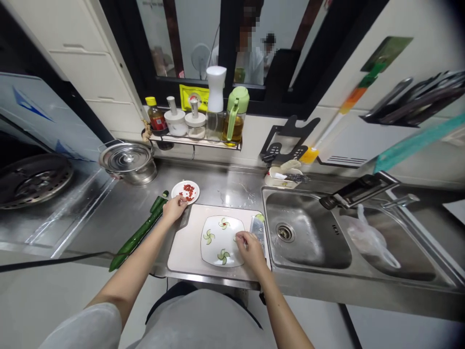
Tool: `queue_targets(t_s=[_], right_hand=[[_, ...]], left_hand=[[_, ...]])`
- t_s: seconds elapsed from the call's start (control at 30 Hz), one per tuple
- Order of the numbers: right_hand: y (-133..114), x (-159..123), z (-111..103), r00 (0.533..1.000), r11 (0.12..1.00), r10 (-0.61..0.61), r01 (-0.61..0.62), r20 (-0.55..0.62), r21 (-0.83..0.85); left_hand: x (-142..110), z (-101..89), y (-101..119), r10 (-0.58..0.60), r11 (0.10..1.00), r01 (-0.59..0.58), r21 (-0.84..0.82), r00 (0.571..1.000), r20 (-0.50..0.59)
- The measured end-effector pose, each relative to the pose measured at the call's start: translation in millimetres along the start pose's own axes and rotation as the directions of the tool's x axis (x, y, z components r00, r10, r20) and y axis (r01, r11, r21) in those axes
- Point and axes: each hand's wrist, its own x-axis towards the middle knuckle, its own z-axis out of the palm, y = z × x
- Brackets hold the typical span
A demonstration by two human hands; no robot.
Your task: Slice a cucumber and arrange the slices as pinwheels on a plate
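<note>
My left hand (pixel 175 209) reaches over the near edge of a small white dish (pixel 175 189) that holds red chopped bits (pixel 188 190). Its fingertips are pinched at the bits; what is between them is too small to see. Over the right side of a squarish white plate (pixel 214 228) my right hand (pixel 250 246) has its fingers pressed together, partly hiding a green slice; whether they hold anything is unclear. Pinwheels of thin green slices (pixel 223 256) lie on the plate, the far one with a red centre. Underneath is a pale cutting board (pixel 185 249).
A knife (pixel 257 228) lies along the board's right side, by a green end piece (pixel 259 217). Left of the board is a long cucumber (pixel 136 237). A lidded steel pot (pixel 129 162) stands farther back, a sink (pixel 308 232) is at right, and condiments line a shelf (pixel 196 140).
</note>
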Motion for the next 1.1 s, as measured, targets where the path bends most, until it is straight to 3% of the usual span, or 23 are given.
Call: queue_targets(t_s=[0.13,0.47,0.67,0.87,1.1], right_hand=[[1,-1,0,1.000,1.000,0.005,-0.005,0.006,-0.002],[1,-4,-2,1.000,1.000,0.002,-0.002,-0.005,0.023],[5,-10,-3,1.000,1.000,0.025,-0.025,-0.012,0.016],[7,-14,-4,0.999,0.999,0.038,-0.038,-0.013,0.000],[8,-17,-5,0.999,0.999,0.053,-0.053,-0.010,-0.003]], left_hand=[[16,-3.0,-2,-0.006,0.996,0.005,0.091,1.000,0.009],[47,14.9,11,0.105,0.946,-0.134,0.296,0.988,0.109],[60,22.5,19,0.126,0.943,-0.158,0.293,0.984,0.125],[65,32.2,28,0.047,0.958,-0.073,0.277,0.994,0.097],[66,37.2,26,0.028,0.995,-0.036,0.089,0.996,0.080]])
